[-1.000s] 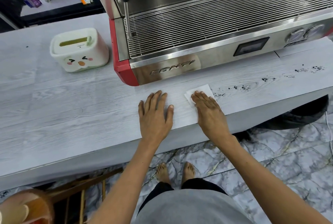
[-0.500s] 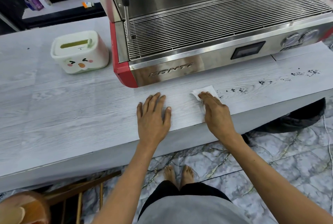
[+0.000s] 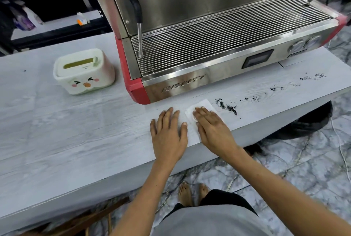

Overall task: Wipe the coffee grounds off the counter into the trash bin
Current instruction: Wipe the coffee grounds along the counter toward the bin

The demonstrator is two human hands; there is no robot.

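- Coffee grounds (image 3: 227,107): black specks trailing along counter (image 3: 76,131) front edge.
- Right hand (image 3: 212,129): flat, pressing white tissue (image 3: 191,127).
- Left hand (image 3: 168,133): flat, empty.

The person wears a grey top (image 3: 212,222) and black trousers (image 3: 226,198). Both arms are bare, with no sleeves. The left hand (image 3: 168,137) and the right hand (image 3: 213,131) have no rings. The feet (image 3: 191,192) are bare too.
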